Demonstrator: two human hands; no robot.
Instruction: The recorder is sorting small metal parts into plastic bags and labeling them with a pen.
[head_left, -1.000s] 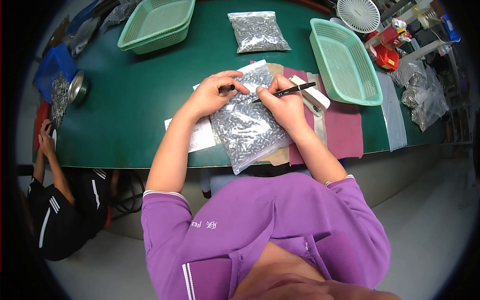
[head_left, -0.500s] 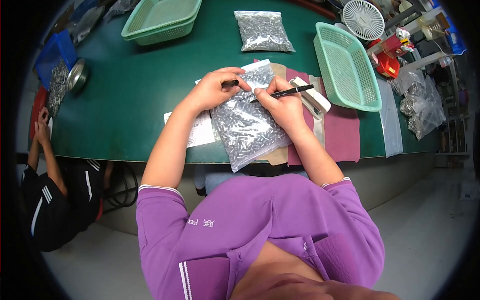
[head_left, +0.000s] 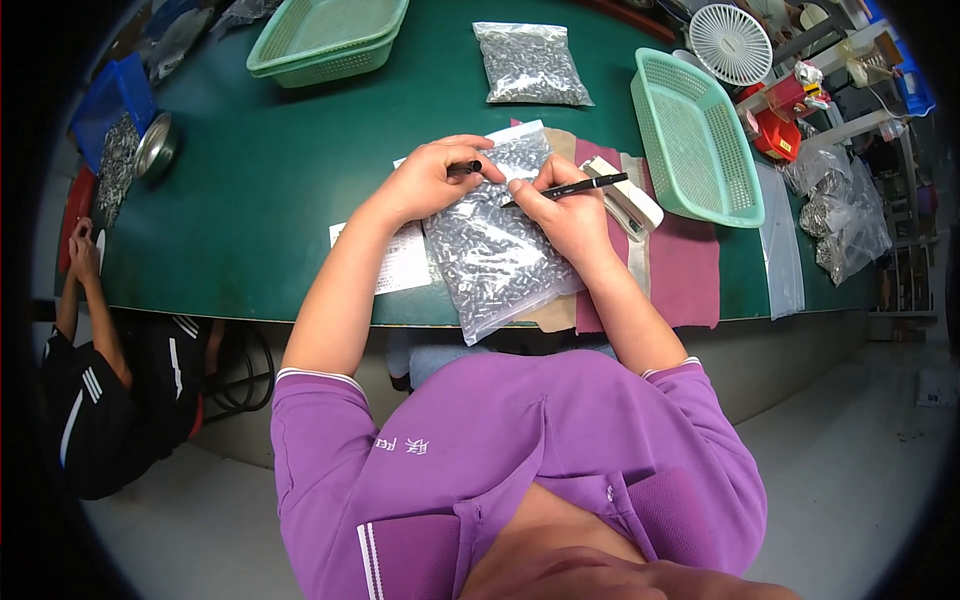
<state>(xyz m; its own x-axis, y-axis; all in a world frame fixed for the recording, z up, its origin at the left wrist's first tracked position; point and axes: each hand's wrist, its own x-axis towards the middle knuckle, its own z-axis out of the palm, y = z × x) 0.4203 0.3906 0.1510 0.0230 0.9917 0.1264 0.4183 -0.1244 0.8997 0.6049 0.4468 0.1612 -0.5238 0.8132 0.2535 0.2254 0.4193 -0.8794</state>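
A clear plastic bag [head_left: 495, 255] full of small grey metal parts lies at the front edge of the green table, its lower corner over the edge. My right hand [head_left: 572, 218] grips a black marker pen [head_left: 585, 186], tip down at the upper part of the bag. My left hand [head_left: 435, 180] is closed around a black pen cap [head_left: 464, 168] and rests on the bag's upper left. Partly under the bag is a printed paper sheet [head_left: 404, 262]. A white stapler [head_left: 628, 205] lies beside my right hand on maroon cloth [head_left: 690, 265].
A second filled bag [head_left: 531, 65] lies farther back. Green baskets stand at the right [head_left: 745, 208] and far left [head_left: 335, 66]. At the left edge are a metal bowl [head_left: 154, 150], loose metal parts [head_left: 118, 165] and a co-worker's hands [head_left: 84, 250]. A fan [head_left: 730, 45] stands back right.
Both my hands, the pen and the bag hold nearly the same places. The whole view has shifted slightly. At the left, the co-worker's hands have moved a little.
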